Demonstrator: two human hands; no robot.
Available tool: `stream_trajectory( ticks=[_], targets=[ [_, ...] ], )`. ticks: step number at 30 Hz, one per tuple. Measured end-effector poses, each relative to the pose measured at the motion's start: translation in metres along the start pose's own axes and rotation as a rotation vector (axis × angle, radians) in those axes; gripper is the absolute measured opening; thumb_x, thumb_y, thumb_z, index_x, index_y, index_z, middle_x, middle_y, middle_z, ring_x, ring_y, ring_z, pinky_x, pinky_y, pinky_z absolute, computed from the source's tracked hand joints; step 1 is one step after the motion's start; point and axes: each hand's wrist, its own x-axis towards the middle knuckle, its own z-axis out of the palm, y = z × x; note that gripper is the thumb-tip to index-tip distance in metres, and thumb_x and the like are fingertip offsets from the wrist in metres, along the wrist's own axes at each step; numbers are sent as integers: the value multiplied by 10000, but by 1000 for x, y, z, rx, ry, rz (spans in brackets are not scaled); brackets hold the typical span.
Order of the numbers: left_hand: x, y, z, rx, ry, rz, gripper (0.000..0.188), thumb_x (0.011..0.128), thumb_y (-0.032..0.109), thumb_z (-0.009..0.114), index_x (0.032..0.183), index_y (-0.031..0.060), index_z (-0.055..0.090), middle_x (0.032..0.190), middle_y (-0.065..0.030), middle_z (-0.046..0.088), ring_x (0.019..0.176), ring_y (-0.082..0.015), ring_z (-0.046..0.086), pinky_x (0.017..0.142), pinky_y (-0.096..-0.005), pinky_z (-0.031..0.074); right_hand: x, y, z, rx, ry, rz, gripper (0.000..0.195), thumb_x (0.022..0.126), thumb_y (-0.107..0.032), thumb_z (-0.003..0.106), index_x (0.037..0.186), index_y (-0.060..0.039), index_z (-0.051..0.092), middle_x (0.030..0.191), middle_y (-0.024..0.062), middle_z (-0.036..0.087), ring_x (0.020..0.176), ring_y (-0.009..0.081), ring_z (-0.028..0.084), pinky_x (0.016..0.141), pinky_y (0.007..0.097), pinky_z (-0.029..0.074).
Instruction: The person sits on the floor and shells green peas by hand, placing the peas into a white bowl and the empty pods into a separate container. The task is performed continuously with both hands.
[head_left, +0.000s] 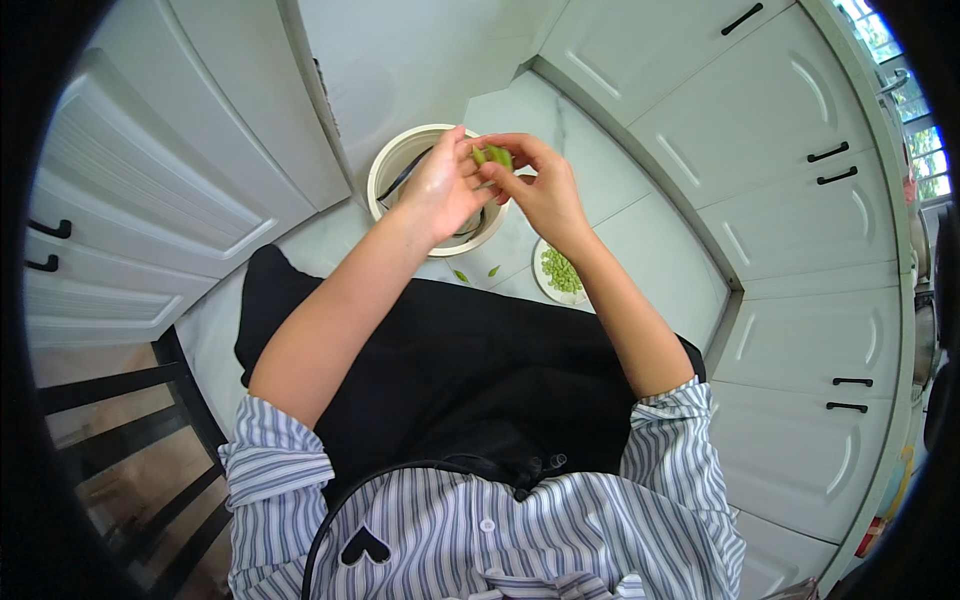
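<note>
Above a cream-coloured bucket (380, 166), my left hand (441, 187) is turned partly palm up, its fingers reaching towards my right hand (551, 191). Green bean pods (498, 156) are pinched between the thumb and fingers of my right hand. The left fingertips meet the pods, but whether they grip them is hard to see. Something dark lies in the bucket, mostly hidden by my hands. Shelled green beans (559, 271) fill a white plate (541, 283) on the floor, partly behind my right forearm.
Two loose pods, one (460, 276) left of the other (493, 271), lie on the tiled floor (630, 232) before my lap. White cabinets (795, 225) line the right side, and white doors (165, 172) stand at left. A black slatted frame (127, 442) is at lower left.
</note>
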Motion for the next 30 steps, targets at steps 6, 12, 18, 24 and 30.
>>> stream_trajectory(
  ticks=[6, 12, 18, 24, 30],
  targets=[
    [-5, 2, 23, -170, 66, 90, 400, 992, 352, 288, 988, 21, 512, 948, -97, 536, 846, -217, 533, 723, -382, 430, -2, -34, 3, -53, -54, -73, 323, 812, -14, 655, 1124, 21, 576, 970, 130, 653, 781, 147, 619, 679, 282, 530],
    [-7, 11, 19, -238, 14, 72, 325, 939, 306, 498, 953, -15, 546, 978, -129, 555, 952, -251, 543, 937, -430, 452, -9, -25, -5, 160, 137, -21, 270, 845, -12, 640, 1097, 28, 552, 958, 133, 671, 781, 142, 651, 680, 242, 540],
    [-13, 5, 20, -327, 9, 8, 333, 943, 287, 522, 976, -37, 457, 1032, -139, 494, 943, -226, 545, 951, -390, 469, -15, -22, -5, 245, 146, -10, 155, 834, -13, 655, 972, 25, 594, 898, 107, 684, 815, 136, 663, 698, 244, 543],
    [-17, 7, 47, -303, 126, -23, 291, 968, 288, 476, 965, -1, 440, 880, -80, 482, 758, -169, 523, 749, -318, 527, -13, -30, -20, -114, 292, -370, 160, 777, -40, 704, 914, -16, 625, 842, 76, 671, 712, 179, 641, 635, 275, 520],
    [-29, 17, 52, 492, -102, 18, 298, 980, 331, 436, 822, 83, 481, 599, 56, 333, 464, -40, 282, 393, -191, 237, -15, -16, -39, -481, 343, -706, 178, 719, -1, 720, 867, -32, 628, 808, 57, 656, 695, 202, 616, 578, 298, 489]
  ],
)
